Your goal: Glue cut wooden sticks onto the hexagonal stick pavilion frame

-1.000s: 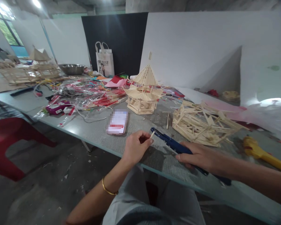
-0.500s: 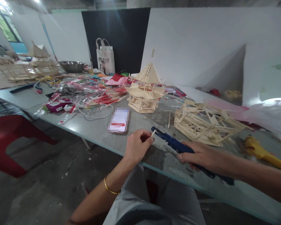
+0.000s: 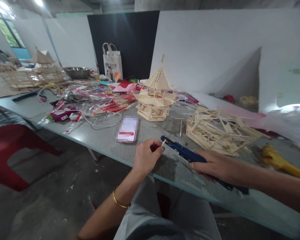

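Note:
My left hand (image 3: 148, 156) pinches a short pale wooden stick (image 3: 164, 142) between thumb and forefinger above the table's front edge. The stick's upper end meets the jaw of a dark blue hand cutter (image 3: 182, 150). My right hand (image 3: 211, 165) is wrapped round the cutter's handles, which point down to the right. I cannot tell whether its blade presses on the stick. Beyond my hands stands a small wooden-stick pavilion (image 3: 155, 103) with a pointed roof. To the right lies an open stick frame (image 3: 215, 131), and a loose stick (image 3: 181, 128) rests beside it.
A phone (image 3: 127, 129) lies left of my hands. Further left are plastic-wrapped bundles (image 3: 97, 103), a purple glue gun-like tool (image 3: 62, 114) and a metal bowl (image 3: 77, 72). A yellow tool (image 3: 277, 158) lies at right; a red stool (image 3: 17, 150) stands left of the table (image 3: 107, 151).
Both hands, the stick and the cutter keep almost the same pose. An orange scrap near the white bag has risen and shifted right. The view has moved very slightly.

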